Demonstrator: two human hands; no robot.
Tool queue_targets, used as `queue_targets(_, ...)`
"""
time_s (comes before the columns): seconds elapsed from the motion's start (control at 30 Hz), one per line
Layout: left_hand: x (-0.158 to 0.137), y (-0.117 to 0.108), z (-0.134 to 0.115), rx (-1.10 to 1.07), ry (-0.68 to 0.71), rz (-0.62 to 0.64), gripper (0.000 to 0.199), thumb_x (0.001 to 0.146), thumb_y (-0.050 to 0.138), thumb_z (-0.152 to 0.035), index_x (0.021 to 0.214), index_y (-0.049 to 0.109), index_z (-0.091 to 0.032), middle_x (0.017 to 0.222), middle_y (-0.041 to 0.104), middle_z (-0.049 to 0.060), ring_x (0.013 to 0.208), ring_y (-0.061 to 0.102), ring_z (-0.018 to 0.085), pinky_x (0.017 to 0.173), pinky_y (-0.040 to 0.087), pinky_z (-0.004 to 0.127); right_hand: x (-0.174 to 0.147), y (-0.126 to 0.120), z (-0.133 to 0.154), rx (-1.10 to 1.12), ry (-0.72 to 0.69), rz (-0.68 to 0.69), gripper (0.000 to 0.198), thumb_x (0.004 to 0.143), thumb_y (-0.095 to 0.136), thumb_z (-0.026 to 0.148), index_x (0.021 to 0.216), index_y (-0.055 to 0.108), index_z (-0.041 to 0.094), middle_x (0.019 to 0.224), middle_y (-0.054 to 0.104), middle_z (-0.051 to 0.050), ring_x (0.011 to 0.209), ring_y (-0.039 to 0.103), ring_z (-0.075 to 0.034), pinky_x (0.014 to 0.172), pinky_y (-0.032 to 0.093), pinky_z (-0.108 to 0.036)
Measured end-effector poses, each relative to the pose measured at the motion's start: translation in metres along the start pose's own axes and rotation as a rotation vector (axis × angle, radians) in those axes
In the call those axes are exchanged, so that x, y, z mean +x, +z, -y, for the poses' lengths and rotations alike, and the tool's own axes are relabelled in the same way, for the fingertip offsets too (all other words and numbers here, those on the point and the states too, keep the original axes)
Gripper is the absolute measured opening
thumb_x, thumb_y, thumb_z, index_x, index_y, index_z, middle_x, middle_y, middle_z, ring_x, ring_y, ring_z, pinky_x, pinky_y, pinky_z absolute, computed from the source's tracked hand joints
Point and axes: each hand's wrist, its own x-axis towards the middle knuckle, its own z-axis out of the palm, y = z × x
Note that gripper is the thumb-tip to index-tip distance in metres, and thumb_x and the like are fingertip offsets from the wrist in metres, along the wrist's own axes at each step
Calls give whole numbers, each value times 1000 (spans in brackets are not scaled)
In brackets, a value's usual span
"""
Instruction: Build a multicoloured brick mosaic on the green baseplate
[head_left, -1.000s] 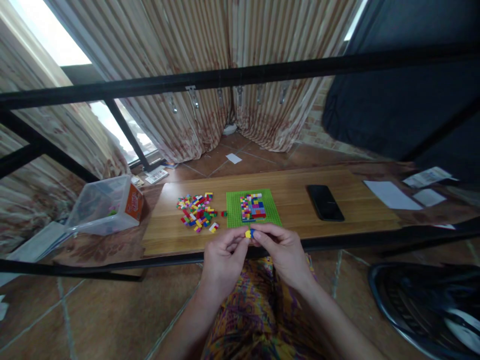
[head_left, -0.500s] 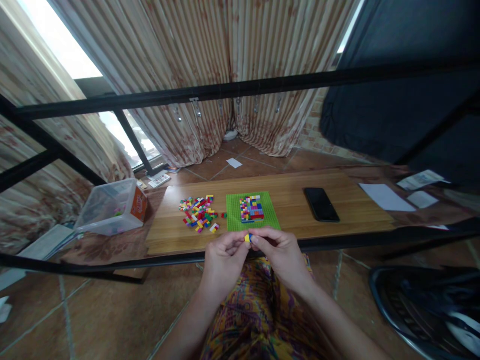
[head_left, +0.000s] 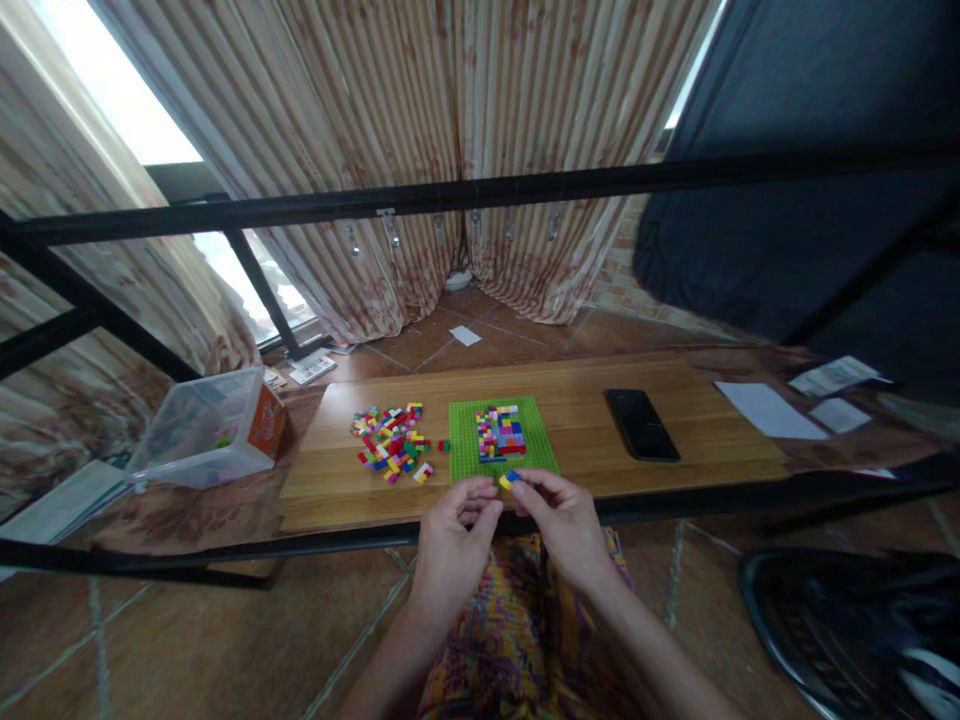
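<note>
Between the thumb and fingers of my right hand [head_left: 566,525] is a small pair of toy building bricks [head_left: 510,480], one blue and one yellow. My left hand [head_left: 457,535] is just beside it, fingers curled and thumb a little apart, with nothing visible in it. Both hands hover at the near edge of a green studded baseplate [head_left: 463,432]. On that plate stands a block of many-coloured bricks [head_left: 504,432], low and roughly square. A loose pile of mixed bricks [head_left: 391,440] lies on the board left of the plate.
A wooden board [head_left: 585,400] carries the bricks and a black phone [head_left: 641,425] at right. Farther right lie white papers [head_left: 769,410]. A clear plastic box [head_left: 202,430] with an orange label stands at left. A black metal bar [head_left: 420,195] crosses beyond the board.
My left hand has let go of the yellow and blue bricks and drawn slightly away. They stay in my right hand, turned so more blue shows. The view has tilted slightly.
</note>
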Motion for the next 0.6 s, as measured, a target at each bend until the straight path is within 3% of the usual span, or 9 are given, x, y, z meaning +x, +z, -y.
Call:
queue_targets(0.1, 5, -11, 20, 73, -24, -13, 17, 80, 67, -27, 94, 71, -17, 88, 76, 7, 80, 72, 17, 74, 59, 28, 20, -16, -14, -154, -38, -59, 33, 75, 71, 50, 86, 77, 20, 79, 75, -5, 69, 65, -20, 66, 54, -34)
queue_targets(0.27, 15, -28, 52, 123, -67, -47, 18, 80, 66, -30, 91, 71, -17, 86, 76, 7, 80, 73, 20, 76, 60, 31, 52, -36, -30, -425, -161, -49, 31, 85, 60, 46, 92, 77, 21, 91, 75, -7, 87, 68, -24, 81, 52, -37)
queue_targets(0.6, 37, -46, 80, 300, 17, -33, 17, 83, 60, -30, 89, 71, -18, 89, 76, 6, 85, 73, 20, 80, 58, 31, 124, -26, -41, -626, -288, 16, 23, 85, 61, 39, 87, 78, 23, 94, 68, -5, 86, 65, -19, 81, 49, -35)
